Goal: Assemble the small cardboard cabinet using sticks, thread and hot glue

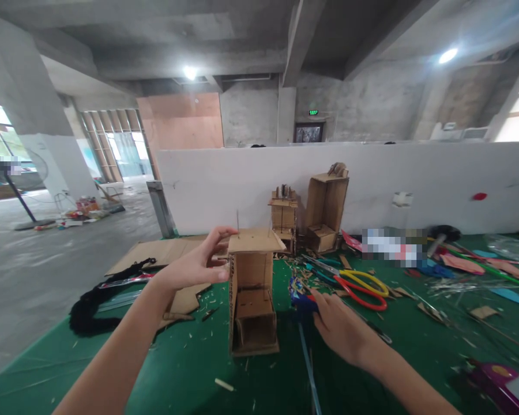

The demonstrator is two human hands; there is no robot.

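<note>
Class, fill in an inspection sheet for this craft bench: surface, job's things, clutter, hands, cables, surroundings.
Surface: green mat, strewn with cardboard scraps.
Job's things: open-fronted cardboard box, upright; two thin pins stand on its top.
Clutter: scissors, two more cardboard models, flat cardboard sheets, black cloth, coloured bits at right.
Hands: left hand open, fingers at the box's top edge; right hand rests on a blue tool, grip hidden.
Cables: nothing seen.
Surroundings: white partition, concrete hall, windows.
</note>
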